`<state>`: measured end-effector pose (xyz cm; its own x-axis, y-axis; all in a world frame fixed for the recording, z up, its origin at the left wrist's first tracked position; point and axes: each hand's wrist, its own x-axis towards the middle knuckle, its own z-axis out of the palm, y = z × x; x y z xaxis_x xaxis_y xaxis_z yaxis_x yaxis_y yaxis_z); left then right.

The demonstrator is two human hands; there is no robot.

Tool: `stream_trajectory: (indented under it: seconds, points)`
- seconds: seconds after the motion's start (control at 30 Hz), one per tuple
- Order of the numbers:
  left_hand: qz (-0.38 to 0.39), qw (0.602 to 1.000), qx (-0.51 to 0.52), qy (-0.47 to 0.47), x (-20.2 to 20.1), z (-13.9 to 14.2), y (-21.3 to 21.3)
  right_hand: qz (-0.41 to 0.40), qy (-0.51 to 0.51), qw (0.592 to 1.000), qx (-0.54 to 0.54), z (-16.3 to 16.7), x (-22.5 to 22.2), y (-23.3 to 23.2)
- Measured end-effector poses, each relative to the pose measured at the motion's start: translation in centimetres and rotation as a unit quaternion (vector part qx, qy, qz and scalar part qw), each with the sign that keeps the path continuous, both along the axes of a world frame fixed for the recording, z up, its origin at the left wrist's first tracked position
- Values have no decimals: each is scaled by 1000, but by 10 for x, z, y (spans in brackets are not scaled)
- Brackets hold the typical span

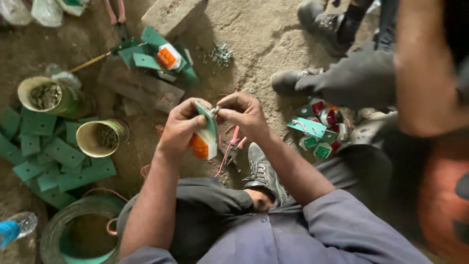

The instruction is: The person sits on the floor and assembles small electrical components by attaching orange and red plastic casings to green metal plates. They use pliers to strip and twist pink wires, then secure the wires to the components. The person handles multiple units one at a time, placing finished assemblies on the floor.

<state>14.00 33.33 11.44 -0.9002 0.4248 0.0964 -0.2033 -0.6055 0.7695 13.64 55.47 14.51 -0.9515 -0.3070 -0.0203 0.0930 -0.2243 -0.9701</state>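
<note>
Two open cans stand on the floor at the left: the farther can (46,95) holds a heap of small grey screws, and the nearer can (100,138) holds a smaller, darker lot of the same kind. A round green tub (58,230) sits by the person's left knee; what lies in it cannot be made out. A clear bottle (14,227) with a blue cap lies at the lower left edge.

The left hand (180,128) is clenched round a green plate with an orange lamp (204,137), held upright above the lap. The right hand (244,115) pinches a small metal part at the plate's top edge. Pink wires (229,144) hang from the lamp.

Green plates (63,156) lie in a loose pile, too overlapped to count. One more lamp (168,56) rests on plates farther off. A heap of finished lamps (320,129) lies to the right, beside another person's shoe (288,80). Loose screws (221,55) are scattered on the bare, dusty concrete floor (264,34).
</note>
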Motion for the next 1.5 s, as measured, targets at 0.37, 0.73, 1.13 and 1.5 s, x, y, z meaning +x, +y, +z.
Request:
stream_trajectory:
  seconds: [0.37,0.73,1.13,1.5]
  points:
    - [-8,1000,15,-26,22,2,24,0,-77,992,-99,-6,34,13]
    - [-13,998,55,-34,23,1,18,23,-70,997,-30,20,34,18]
    - [14,999,37,-24,26,3,21,38,228,972,41,9,31,23]
    - [10,999,49,-10,24,-2,19,6,126,959,255,26,36,10]
